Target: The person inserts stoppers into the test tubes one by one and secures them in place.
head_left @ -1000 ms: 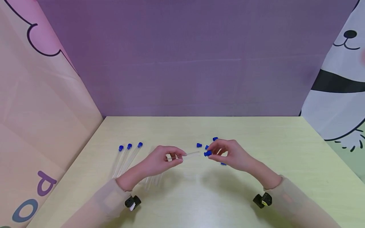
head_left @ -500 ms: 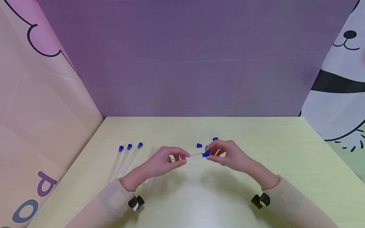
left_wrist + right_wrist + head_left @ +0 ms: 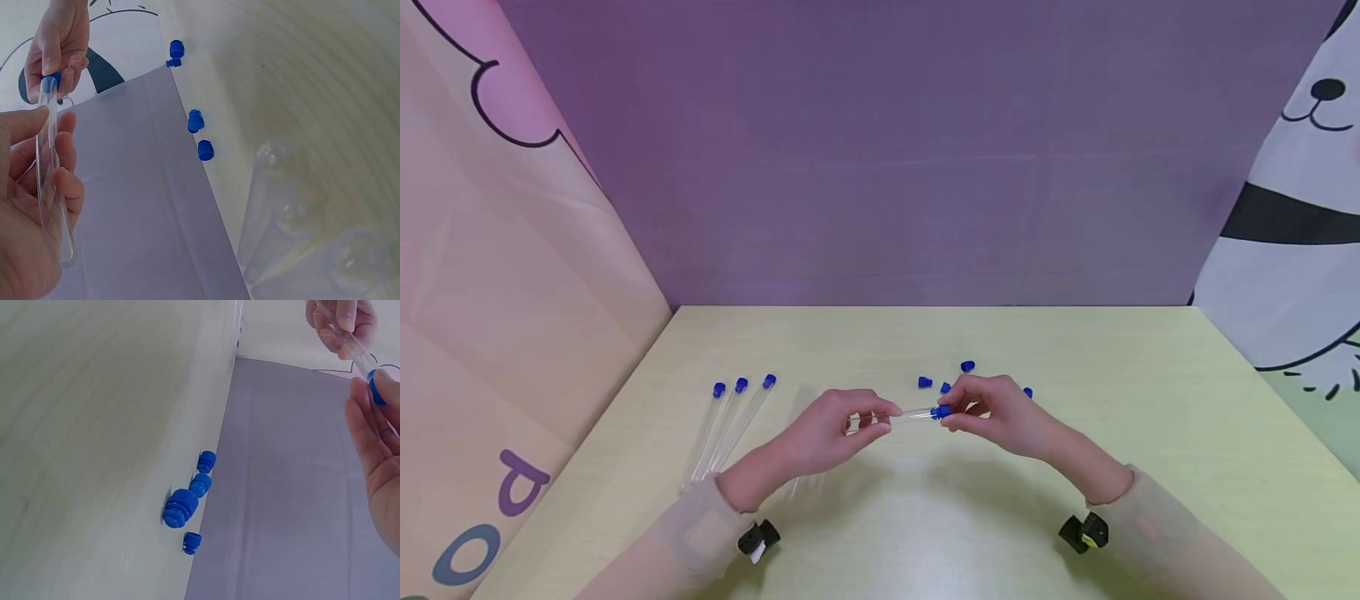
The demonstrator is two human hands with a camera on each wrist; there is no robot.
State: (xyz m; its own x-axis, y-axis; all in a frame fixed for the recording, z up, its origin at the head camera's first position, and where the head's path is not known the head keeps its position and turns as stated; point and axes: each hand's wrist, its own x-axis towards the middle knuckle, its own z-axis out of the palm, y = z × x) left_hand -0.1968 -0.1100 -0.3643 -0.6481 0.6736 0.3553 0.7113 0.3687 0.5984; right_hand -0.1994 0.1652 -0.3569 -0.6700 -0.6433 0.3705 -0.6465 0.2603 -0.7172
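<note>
My left hand grips a clear test tube between thumb and fingers, held nearly level above the table. In the left wrist view the rounded end of the test tube lies along the palm. Thumb and fingers of my right hand pinch a blue stopper at the tube's mouth. The right wrist view shows that blue stopper set against the tube's end, in line with it. Part of the tube is hidden behind the left fingers.
Three capped tubes lie side by side at the left. Several uncapped clear tubes lie by the left forearm, partly hidden. Loose blue stoppers are scattered behind and beside the right hand. A purple backdrop rises at the table's far edge.
The hands have come together. The stopper in my right hand, apart from the tube a second ago, now meets the tube's mouth. The left hand has shifted slightly right.
</note>
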